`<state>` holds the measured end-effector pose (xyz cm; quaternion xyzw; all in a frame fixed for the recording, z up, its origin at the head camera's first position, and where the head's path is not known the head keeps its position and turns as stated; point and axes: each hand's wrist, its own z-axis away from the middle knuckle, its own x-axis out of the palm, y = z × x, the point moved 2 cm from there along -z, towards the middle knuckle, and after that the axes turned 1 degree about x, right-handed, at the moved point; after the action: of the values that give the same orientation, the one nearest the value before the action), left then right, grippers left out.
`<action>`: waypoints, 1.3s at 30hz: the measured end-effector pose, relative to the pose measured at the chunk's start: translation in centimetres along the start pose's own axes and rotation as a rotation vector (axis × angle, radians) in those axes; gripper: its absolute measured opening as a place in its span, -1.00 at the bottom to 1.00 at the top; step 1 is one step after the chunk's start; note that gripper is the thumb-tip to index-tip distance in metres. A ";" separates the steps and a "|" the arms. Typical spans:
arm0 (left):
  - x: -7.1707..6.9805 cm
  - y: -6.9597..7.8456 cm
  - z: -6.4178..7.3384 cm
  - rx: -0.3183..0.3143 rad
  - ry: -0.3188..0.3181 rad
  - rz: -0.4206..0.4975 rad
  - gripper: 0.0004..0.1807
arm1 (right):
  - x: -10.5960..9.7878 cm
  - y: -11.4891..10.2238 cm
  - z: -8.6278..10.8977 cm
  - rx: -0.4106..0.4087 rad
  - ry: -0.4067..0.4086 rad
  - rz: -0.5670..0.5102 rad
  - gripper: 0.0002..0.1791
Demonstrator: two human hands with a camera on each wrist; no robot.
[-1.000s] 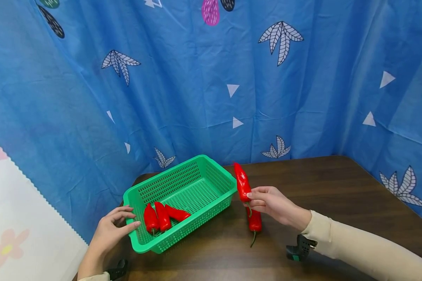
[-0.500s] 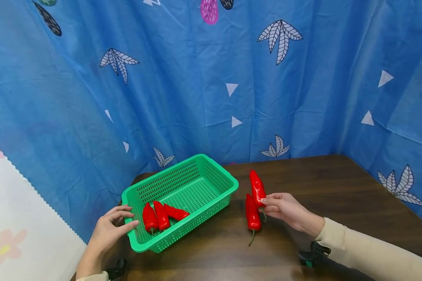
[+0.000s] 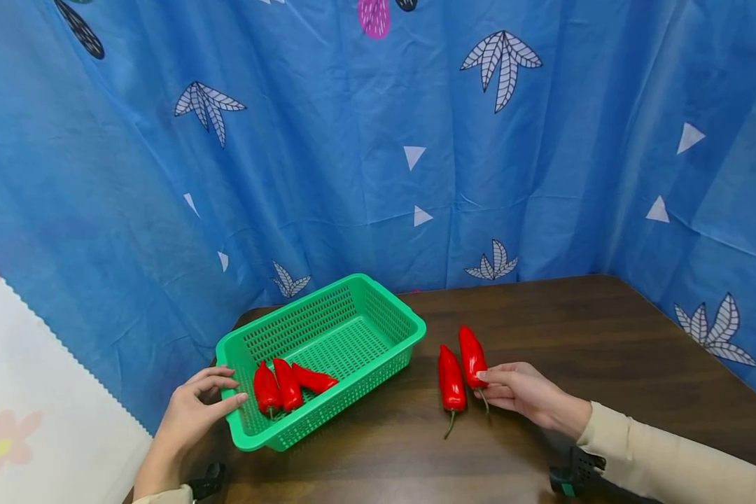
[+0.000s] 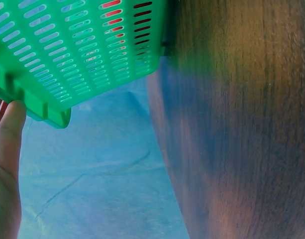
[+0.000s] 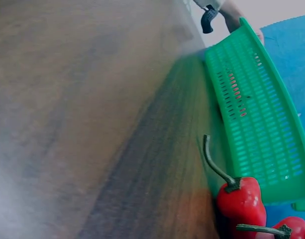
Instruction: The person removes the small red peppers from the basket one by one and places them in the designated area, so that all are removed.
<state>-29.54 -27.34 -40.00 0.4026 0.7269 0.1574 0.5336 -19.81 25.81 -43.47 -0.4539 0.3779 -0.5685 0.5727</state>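
Observation:
In the head view my right hand (image 3: 532, 393) pinches a red chili pepper (image 3: 472, 355) near its stem end, low over the table. A second red pepper (image 3: 451, 381) lies just left of it, its green stem toward me. The right wrist view shows the stem ends of the lying pepper (image 5: 243, 199) and the held pepper (image 5: 296, 226). My left hand (image 3: 185, 413) holds the left short end of a green plastic basket (image 3: 346, 406), thumb and fingers at the rim. Inside the basket, toward its near left corner, are three red peppers (image 3: 288, 386).
The dark wooden table (image 3: 554, 315) extends to the right of the peppers and in front of the basket. A blue patterned curtain (image 3: 365, 140) hangs along its back and sides. White floral cloth (image 3: 38, 392) shows at the left.
My right hand has moved right and toward me with its pepper, lowering it from above the lying pepper to beside it. The left hand stays at the basket.

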 end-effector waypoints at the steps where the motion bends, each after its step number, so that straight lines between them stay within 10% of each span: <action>1: 0.0 0.0 0.0 -0.001 -0.001 0.001 -0.76 | 0.0 0.1 0.1 0.003 0.000 0.002 -0.52; 22: -0.1 0.2 -0.1 0.013 0.006 -0.026 -0.77 | -0.3 1.6 0.8 0.055 -0.005 0.056 -0.49; 39: -0.1 0.3 -0.1 0.018 0.003 -0.038 -0.77 | 0.3 1.6 0.9 0.122 0.142 0.089 -0.40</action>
<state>-29.43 -27.22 -39.67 0.3933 0.7365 0.1411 0.5319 -18.47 25.53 -44.66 -0.3595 0.4021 -0.5953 0.5956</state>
